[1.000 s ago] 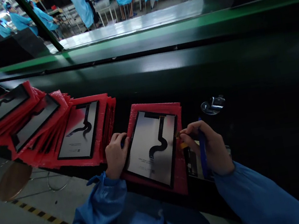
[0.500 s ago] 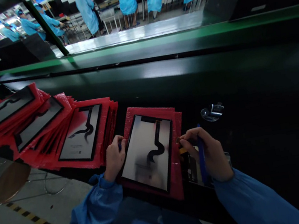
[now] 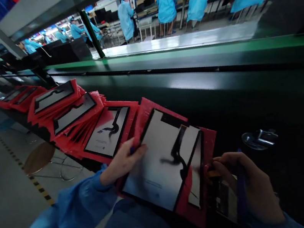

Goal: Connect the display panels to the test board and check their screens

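Observation:
A tablet-sized display panel (image 3: 157, 163) with a pale back, black border and curved black ribbon cable is tilted up over a red bubble-wrap sleeve (image 3: 161, 106). My left hand (image 3: 123, 161) grips its left edge along with the sleeve, thumb on the pale back. Under its right side a second panel (image 3: 199, 186) shows in part. My right hand (image 3: 252, 182) has thumb and forefinger pinched together at the sleeve's right edge; what lies in the pinch is unclear. A blue pen-shaped tool (image 3: 242, 192) is held in that same hand.
Red sleeves with display panels (image 3: 108, 133) lie in overlapping stacks to the left. A shiny clear and metallic object (image 3: 259, 139) rests on the dark surface at right. Partly under my right hand is a small flat part (image 3: 226, 199). A stool (image 3: 39, 158) stands lower left; people in blue coats work beyond.
The view has turned left. My left hand has shifted onto the panel, which has gone from lying flat to tilted, exposing another panel beneath. My right hand stays by the sleeve's edge.

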Motion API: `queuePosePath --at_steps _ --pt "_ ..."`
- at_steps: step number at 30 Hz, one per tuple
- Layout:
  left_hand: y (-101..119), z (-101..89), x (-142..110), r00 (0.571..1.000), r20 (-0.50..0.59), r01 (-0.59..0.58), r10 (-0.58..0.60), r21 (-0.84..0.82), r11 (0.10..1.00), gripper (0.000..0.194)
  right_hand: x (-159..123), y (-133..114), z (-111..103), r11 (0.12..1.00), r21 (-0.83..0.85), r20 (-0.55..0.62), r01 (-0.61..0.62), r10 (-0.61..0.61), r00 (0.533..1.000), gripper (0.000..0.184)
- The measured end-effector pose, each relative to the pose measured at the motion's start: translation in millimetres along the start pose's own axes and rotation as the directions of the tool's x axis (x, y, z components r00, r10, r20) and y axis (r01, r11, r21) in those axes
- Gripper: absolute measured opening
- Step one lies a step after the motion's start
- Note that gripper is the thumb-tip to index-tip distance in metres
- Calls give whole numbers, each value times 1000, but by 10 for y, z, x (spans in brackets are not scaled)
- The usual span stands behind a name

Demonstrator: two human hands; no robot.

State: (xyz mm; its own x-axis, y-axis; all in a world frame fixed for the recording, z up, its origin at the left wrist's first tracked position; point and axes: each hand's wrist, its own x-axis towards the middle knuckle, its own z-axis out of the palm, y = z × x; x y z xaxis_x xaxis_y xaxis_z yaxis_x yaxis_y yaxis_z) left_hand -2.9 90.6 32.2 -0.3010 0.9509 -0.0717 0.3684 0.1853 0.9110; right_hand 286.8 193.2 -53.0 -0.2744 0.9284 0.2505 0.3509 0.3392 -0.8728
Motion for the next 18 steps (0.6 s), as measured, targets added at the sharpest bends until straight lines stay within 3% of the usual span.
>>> queuePosePath --at_steps 4,7,9,11,14,18 --pt "120 -772 82 965 -224 124 -140 -83 989 43 2 -2 -10 1000 13 8 -20 20 1000 28" --pt "-80 -1322 331 890 -402 133 -216 -223 966 52 10 -20 -20 1000 6 18 -28 28 999 29" --pt "-300 -1581 479 866 -400 217 -300 -241 946 49 21 -29 -21 1000 6 19 -24 24 1000 28" --pt "-518 -1740 564 874 -346 323 -342 -112 940 50 34 -30 -14 1000 10 24 -26 26 999 28" --pt "-735 -1834 597 901 -285 394 -327 222 892 48 49 -10 6 999 20 44 -47 46 998 31" --pt "-744 -1848 658 911 -344 384 -227 512 768 37 42 18 22 998 34 76 -61 58 995 36"
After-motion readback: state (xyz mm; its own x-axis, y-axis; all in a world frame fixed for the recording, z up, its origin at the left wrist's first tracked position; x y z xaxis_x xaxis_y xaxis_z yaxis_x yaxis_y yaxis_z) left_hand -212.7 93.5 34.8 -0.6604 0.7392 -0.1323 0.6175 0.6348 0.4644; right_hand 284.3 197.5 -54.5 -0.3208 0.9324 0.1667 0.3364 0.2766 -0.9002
